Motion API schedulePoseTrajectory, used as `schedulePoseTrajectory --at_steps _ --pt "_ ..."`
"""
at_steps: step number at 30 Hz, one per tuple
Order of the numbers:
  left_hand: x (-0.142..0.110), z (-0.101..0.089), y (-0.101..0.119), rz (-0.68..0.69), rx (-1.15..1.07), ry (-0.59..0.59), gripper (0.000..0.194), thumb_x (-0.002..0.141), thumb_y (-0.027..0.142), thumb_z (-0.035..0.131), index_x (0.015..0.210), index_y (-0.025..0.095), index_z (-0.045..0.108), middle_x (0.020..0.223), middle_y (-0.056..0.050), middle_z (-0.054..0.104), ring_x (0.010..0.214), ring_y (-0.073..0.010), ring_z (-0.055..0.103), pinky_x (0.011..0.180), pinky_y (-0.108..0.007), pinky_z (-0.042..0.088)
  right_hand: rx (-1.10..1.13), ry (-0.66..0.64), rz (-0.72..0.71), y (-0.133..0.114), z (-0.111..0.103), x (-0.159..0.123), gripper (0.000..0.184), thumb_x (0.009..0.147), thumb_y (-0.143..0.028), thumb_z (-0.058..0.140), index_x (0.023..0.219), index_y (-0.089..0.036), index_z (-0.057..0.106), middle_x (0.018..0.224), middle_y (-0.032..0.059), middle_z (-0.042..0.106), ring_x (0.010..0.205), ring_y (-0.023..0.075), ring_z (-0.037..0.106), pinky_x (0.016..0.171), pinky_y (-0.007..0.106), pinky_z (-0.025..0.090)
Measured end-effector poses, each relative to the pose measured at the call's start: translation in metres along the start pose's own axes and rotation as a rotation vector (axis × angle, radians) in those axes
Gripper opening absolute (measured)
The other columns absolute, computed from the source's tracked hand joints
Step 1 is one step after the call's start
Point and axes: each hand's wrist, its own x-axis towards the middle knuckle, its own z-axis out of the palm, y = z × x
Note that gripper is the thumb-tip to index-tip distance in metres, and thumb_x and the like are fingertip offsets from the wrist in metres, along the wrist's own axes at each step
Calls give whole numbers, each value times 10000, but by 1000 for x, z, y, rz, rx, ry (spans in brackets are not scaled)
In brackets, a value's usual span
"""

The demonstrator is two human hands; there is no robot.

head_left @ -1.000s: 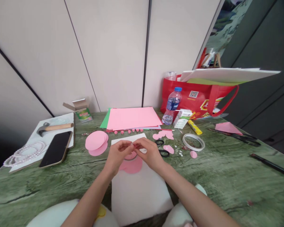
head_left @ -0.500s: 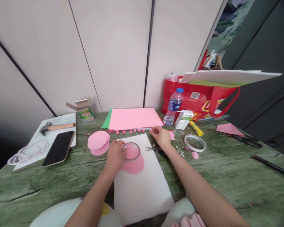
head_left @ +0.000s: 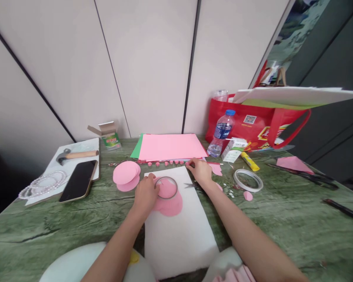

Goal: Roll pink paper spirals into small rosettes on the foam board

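Two hands (head_left: 147, 192) working. Two scissors (head_left: 190, 185), one hammer (head_left: 81, 154), phone (head_left: 79, 181), glue stick (head_left: 250, 161), ring (head_left: 177, 190), white tape roll (head_left: 260, 185) lying. Two boxes (head_left: 111, 141), one bottle (head_left: 222, 133) standing. Six clear pink balls (head_left: 166, 163) showing.

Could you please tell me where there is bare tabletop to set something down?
Bare table lies front left, between phone and left arm, and front right, between right arm and dark stick. It is crowded around the scissors and tape roll.

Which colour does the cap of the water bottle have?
The cap of the water bottle is blue; the head view shows it best.
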Motion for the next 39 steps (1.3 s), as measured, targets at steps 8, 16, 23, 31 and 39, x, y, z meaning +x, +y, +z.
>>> schedulePoseTrajectory --at_steps 8,16,23,31,39 --pt "4 0 -4 -5 -78 40 329 695 144 513 1023 121 521 755 -73 655 701 -199 602 580 -258 376 52 -33 -55 -11 -34 -4 163 772 -310 544 893 -231 620 852 31 680 820 190 606 628 253 376" --pt "5 -11 1 -27 -404 153 61 631 176 531 659 155 581 524 8 579 491 -130 550 490 -224 380 345 -281 -454 -39 -72 -44 441 713 -19 456 1084 -230 567 1009 42 639 779 138 602 678 235 422" --pt "4 -13 5 -91 -804 1 103 621 231 559 624 130 580 388 35 501 331 -92 437 342 -196 329 385 -398 -495 -27 -60 -52 253 673 -60 531 846 -181 671 909 67 643 680 134 590 644 240 443" --pt "8 -13 0 -19 -639 57 218 731 282 512 777 112 641 603 -38 630 523 -136 561 493 -240 439 252 -417 -374 -13 -62 -38 150 692 -155 608 807 -194 698 722 31 670 680 151 596 622 229 407" --pt "10 -6 -15 75 -142 -47 282 611 77 600 882 136 651 899 -86 642 840 -202 577 727 -292 422 -191 -374 -141 -6 -68 -33 177 737 -258 569 873 -270 680 826 46 679 839 213 599 645 274 388"
